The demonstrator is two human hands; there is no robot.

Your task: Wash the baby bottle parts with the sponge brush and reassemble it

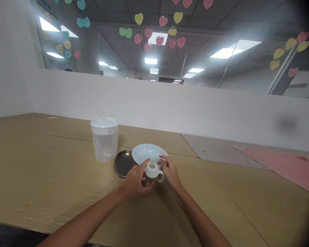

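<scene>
A small jar with a white collar and a white side handle is upright near the middle of the view. My left hand is wrapped round its body from the left. To its right, my right hand has thumb and fingers bent together near the jar's top and handle; what lies between the fingertips is too small to make out. Just behind both hands is a white oval dish. A dark round metal tray lies beside the dish, partly covered by it.
A clear plastic bucket with a white lid stands at the left on the wooden table. Pink cloth lies at the right over a grey sheet. A white wall with windows above closes off the back.
</scene>
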